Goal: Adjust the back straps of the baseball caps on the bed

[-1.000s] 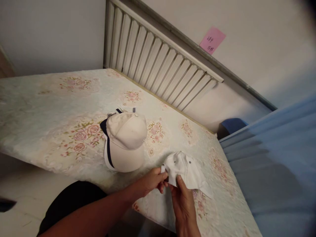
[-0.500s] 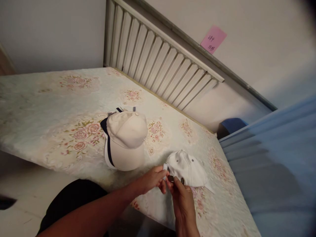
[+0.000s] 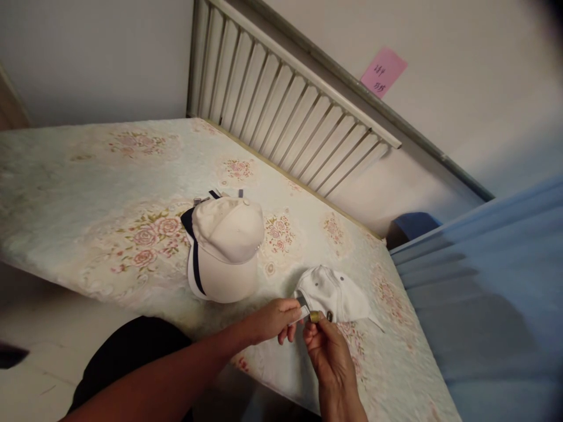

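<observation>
One white cap [image 3: 341, 293] had its strap [image 3: 304, 313] pinched by the left hand [image 3: 281, 318], while the right hand [image 3: 329, 349] grasped a brass-coloured buckle [image 3: 314, 316]; stacked caps [image 3: 227, 246] lay nearby on floral cloth [image 3: 109, 190].

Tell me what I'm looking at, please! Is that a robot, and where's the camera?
No robot here: those are a person's two bare hands. The camera is worn on the person's head, looking forward and down. On the pale, flower-patterned surface sits a rounded cream cloth cap, with a dark edge and a white edge peeking out beneath. The left hand holds the pale strap of a white cloth cap. The right hand pinches a small gold-coloured clasp.
</observation>
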{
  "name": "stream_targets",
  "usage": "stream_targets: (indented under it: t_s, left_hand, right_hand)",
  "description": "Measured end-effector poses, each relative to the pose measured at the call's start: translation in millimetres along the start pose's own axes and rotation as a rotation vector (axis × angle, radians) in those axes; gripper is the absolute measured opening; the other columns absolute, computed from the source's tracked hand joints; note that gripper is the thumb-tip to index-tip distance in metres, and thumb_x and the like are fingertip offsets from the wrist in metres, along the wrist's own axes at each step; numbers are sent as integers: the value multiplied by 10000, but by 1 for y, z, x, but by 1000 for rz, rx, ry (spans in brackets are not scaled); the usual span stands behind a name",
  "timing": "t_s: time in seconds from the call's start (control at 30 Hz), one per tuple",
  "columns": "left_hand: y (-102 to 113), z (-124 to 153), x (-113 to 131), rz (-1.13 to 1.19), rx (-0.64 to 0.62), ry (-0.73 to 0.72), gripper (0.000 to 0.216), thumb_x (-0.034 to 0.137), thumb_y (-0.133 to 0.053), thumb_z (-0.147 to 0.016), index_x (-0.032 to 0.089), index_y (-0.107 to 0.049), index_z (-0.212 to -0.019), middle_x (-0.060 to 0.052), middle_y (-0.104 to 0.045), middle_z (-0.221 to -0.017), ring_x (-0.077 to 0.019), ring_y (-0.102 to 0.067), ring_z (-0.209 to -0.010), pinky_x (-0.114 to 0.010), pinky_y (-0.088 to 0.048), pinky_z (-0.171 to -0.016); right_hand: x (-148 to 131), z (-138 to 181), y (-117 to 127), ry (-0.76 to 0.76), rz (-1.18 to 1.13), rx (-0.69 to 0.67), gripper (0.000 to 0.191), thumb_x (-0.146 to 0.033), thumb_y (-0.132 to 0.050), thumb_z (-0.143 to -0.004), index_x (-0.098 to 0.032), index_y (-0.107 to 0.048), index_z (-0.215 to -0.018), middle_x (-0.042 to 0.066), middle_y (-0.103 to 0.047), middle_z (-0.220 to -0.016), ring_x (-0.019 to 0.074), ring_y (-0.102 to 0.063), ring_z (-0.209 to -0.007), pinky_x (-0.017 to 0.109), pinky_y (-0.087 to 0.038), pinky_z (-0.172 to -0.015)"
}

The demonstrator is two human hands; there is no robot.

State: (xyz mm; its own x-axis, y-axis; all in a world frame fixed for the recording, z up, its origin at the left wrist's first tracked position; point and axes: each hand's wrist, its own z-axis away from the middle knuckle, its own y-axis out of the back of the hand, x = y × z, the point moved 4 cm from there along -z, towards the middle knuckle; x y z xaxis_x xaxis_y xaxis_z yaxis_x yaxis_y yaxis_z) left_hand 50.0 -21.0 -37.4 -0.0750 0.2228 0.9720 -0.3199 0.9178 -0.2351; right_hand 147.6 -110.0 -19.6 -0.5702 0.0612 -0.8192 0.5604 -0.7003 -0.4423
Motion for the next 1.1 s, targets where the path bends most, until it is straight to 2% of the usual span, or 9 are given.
stream_targets:
  t_s: [0.17, 0.43, 0.9, 1.1]
  left_hand:
    - [-2, 1, 2, -30, -22, 37, 308, 457, -373, -856, 178, -468, -768, 51, -476, -502, -70, -387, -376, -210, -317, -413]
    - [-3, 2, 3, -29, -49, 65, 262, 422, -412, -839, 190, -459, -726, 58, -459, -483, -71, -397, -399, -211, -331, -434]
    - [-3, 2, 1, -93, -65, 39, 274, 391, -402, -861, 178, -486, -711, 64, -438, -470, -72, -390, -415, -212, -296, -457]
    - [-3, 2, 2, -82, -60, 19, 261, 371, -414, -863, 174, -491, -710, 63, -445, -469, -71, -391, -417, -212, -302, -463]
  right_hand:
    - [2, -1, -2, -30, -16, -49, 205, -149, -807, -572, -121, -628, -668, -34, -609, -590, 54, -539, -510, 134, -463, -474]
    - [4, -1, 2, -44, -57, -18, 190, -139, -803, -576, -112, -640, -668, -22, -614, -576, 58, -536, -489, 143, -460, -465]
    - [8, -1, 3, -61, -71, -43, 188, -154, -831, -554, -118, -664, -633, -4, -637, -555, 63, -555, -463, 140, -471, -449]
    - [8, 0, 2, -77, -95, -2, 204, -130, -835, -526, -97, -672, -644, 12, -650, -576, 69, -567, -480, 141, -472, -456]
